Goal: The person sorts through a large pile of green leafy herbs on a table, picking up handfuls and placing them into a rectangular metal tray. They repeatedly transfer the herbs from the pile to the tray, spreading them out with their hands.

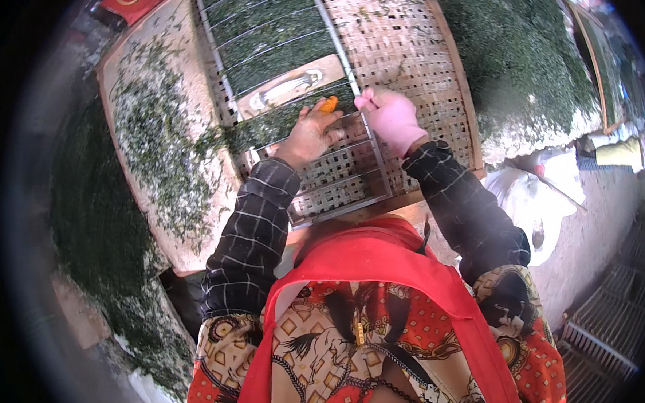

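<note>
My left hand is bare apart from an orange cover that seems to sit on one finger. Its fingers are spread low over fine green leaf shreds in a narrow metal frame with cross wires. My right hand, in a pink glove, has its fingers curled at the frame's right rail. A wooden board with a metal handle lies across the frame just beyond my hands. The frame's near compartments hold no shreds and show the woven bamboo tray beneath.
To the left, a pale board bears loose green shreds. A larger green heap lies at right, and another dark green mass at far left. White plastic bags and a slatted rack are at lower right.
</note>
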The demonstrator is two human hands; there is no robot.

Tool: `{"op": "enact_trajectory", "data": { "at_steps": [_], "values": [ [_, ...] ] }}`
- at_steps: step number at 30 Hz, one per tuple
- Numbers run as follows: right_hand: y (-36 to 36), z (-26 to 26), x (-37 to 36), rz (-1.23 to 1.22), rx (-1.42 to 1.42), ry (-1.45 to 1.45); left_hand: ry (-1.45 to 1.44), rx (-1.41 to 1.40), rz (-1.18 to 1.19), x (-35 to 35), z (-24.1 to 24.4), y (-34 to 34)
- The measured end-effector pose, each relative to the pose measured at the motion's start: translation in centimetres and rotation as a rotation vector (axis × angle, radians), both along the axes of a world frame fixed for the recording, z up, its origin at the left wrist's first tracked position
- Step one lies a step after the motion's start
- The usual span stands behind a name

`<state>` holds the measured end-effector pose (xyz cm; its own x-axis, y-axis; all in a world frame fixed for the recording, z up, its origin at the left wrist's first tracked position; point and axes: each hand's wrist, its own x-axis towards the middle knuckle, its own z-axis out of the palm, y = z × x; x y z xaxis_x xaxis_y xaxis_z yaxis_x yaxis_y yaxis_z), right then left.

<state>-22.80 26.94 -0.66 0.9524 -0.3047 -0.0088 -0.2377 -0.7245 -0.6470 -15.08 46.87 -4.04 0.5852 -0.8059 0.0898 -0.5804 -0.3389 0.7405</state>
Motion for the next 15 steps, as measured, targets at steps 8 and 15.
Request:
{"op": "enact_trajectory", "data": {
  "at_steps": [8, 15],
  "values": [
    [6.8, 3.9, 2.3, 0.473, -0.47, -0.052, -0.764, 0.25, 0.581, -0.8, 1.4, 11.2],
    [11.1, 1.3, 2.6, 0.652, -0.486, -0.513, -0.245, 0.004, 0.618, 0.1, 3.5, 13.8]
  ]
}}
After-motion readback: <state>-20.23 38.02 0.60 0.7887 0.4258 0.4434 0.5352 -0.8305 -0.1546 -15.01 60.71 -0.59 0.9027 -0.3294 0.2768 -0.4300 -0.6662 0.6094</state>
